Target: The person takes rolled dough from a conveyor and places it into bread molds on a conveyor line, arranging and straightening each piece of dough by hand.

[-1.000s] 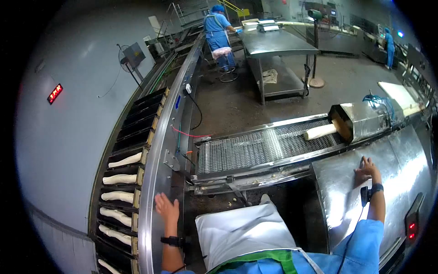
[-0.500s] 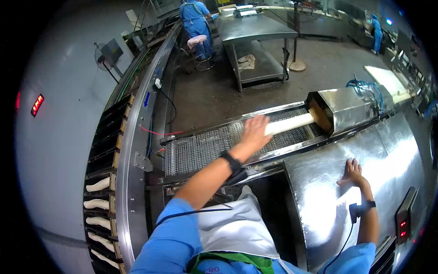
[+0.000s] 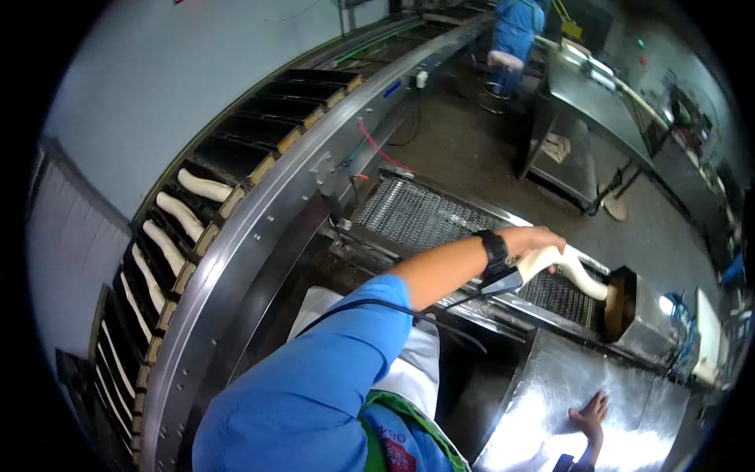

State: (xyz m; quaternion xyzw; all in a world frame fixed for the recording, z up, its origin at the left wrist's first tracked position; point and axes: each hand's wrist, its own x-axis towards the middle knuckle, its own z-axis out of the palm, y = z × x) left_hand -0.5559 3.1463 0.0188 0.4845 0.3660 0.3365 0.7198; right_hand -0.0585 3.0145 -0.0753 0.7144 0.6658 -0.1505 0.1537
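Note:
A thick white dough roll (image 3: pixel 585 280) comes out of the metal machine's opening (image 3: pixel 621 303). My left hand (image 3: pixel 537 242) has its fingers curled over the near part of the roll and lifts it, so the roll bends and its free end droops beside my wrist. Beneath it runs a metal mesh conveyor (image 3: pixel 421 220). My right hand (image 3: pixel 590 413) rests with fingers spread on a shiny metal table (image 3: pixel 550 377), holding nothing.
To my left, a curved conveyor line carries dark trays (image 3: pixel 236 141); several hold white dough pieces (image 3: pixel 167 248). Its steel side rail (image 3: pixel 259 197) stands beside me. Farther off are a co-worker in blue (image 3: pixel 515 39) and a steel table (image 3: pixel 590 90).
My left hand has closed on the dough roll and raised its end, bending it. My view has turned left toward the trays. My right hand stays on the metal table.

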